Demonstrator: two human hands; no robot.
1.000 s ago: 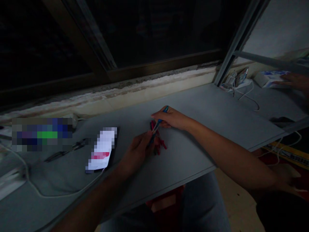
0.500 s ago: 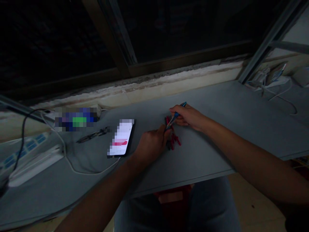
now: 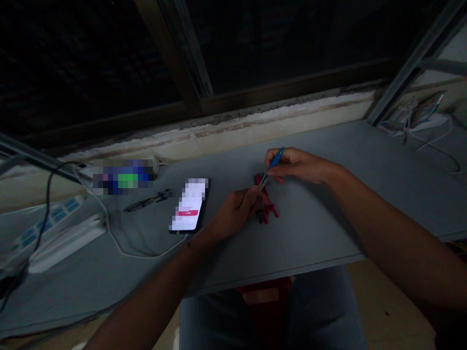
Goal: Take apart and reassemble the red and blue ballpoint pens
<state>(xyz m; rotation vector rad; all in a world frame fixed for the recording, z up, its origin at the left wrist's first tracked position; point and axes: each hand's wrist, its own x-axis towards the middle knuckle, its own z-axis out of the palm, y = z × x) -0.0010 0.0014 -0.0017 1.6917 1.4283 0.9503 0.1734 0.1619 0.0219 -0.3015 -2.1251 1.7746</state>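
My right hand [image 3: 297, 165] is closed in a pinch round the upper part of a blue pen [image 3: 273, 164], held slanted above a grey table [image 3: 328, 214]. My left hand [image 3: 237, 211] is closed round the pen's lower end; what else it holds I cannot make out. Under and beside both hands lies a small heap of red pens [image 3: 267, 209] on the table. The room is dim and fine detail is lost.
A lit phone [image 3: 189, 204] lies left of my left hand with a white cable [image 3: 142, 253] running from it. A dark pen [image 3: 148, 200] lies further left, then a power strip [image 3: 62, 233]. A dark window runs along the far edge. More cables [image 3: 430, 131] sit at the right.
The view has swung to the left, so phone and power strip sit more central. My right hand has lifted the blue pen slightly and tilted it steeper; my left hand stays at its lower end.
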